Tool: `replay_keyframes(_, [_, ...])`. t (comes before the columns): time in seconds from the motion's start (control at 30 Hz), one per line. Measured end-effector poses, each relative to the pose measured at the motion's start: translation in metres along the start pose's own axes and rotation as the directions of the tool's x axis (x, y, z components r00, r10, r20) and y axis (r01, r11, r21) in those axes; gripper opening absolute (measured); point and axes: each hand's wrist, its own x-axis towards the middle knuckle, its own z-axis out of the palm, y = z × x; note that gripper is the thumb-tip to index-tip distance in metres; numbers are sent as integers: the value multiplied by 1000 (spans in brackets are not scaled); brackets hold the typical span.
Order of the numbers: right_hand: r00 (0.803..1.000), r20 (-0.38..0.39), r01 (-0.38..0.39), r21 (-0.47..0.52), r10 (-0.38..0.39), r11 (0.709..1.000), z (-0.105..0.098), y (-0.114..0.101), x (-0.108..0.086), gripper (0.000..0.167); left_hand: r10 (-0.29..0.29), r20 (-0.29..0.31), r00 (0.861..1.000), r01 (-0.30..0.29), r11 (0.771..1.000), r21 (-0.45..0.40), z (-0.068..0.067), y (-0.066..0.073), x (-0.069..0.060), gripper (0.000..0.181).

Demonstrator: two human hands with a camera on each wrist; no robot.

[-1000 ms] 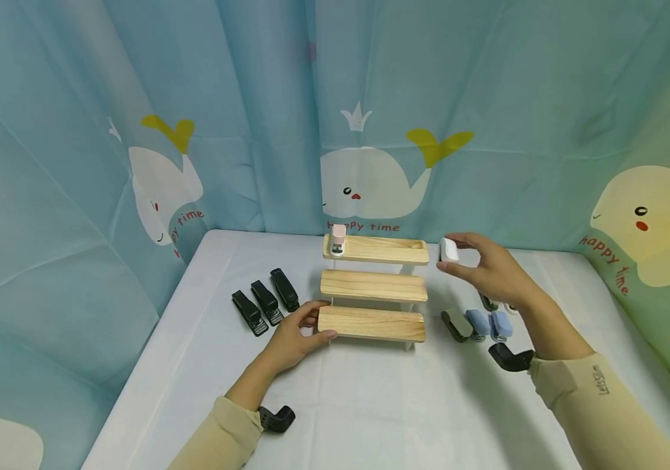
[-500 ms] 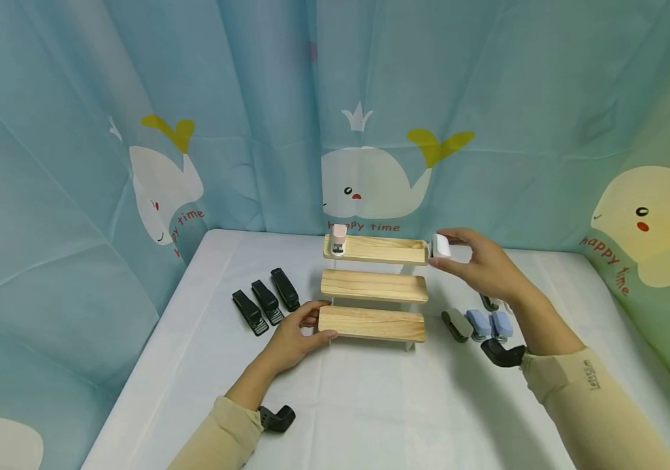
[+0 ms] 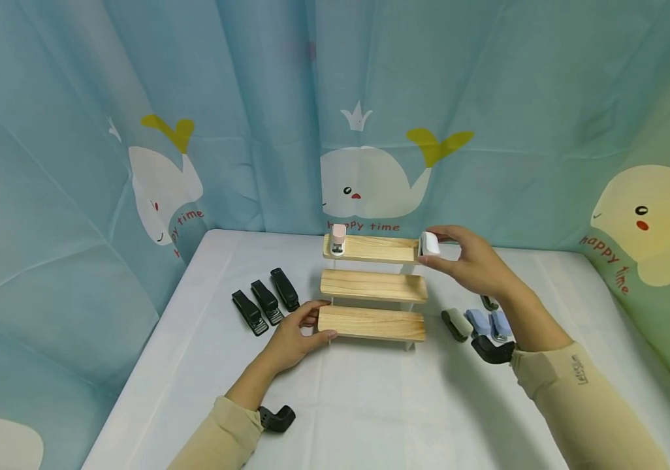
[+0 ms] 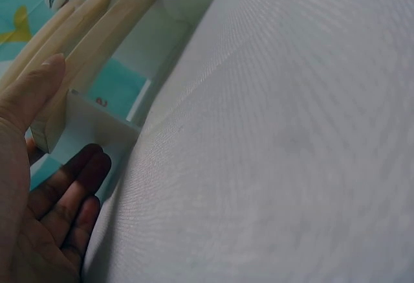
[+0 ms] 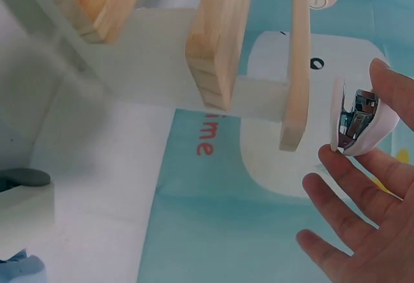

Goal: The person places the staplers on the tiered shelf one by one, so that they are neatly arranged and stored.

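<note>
A three-tier wooden display shelf (image 3: 373, 286) stands on the white table. My left hand (image 3: 288, 341) grips the left end of its lowest board (image 3: 376, 323), thumb (image 4: 42, 89) on the board and other fingers loosely bent beside the white side panel (image 4: 97, 124). My right hand (image 3: 473, 264) pinches a small white stapler (image 3: 431, 244) between thumb and fingers, at the right end of the top board. In the right wrist view the stapler (image 5: 362, 124) shows its metal inside and is apart from the board. A pink-and-white stapler (image 3: 338, 240) stands at the top board's left end.
Several black staplers (image 3: 267, 302) lie left of the shelf. Right of it are a grey-green stapler (image 3: 457, 324), two blue staplers (image 3: 478, 324) and a dark one (image 3: 490, 302) partly behind my right arm. A whale-print curtain (image 3: 253, 130) hangs behind the table.
My right hand has moved left with the white stapler, from beside the shelf to the top board's right end. The left hand has stayed still on the lowest board.
</note>
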Motion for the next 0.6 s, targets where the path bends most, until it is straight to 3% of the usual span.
replay_keyframes(0.6, [1000, 16, 23, 8, -24, 1000, 12, -14, 11, 71, -8, 4, 1000, 8, 1000, -4, 0, -3, 0, 60])
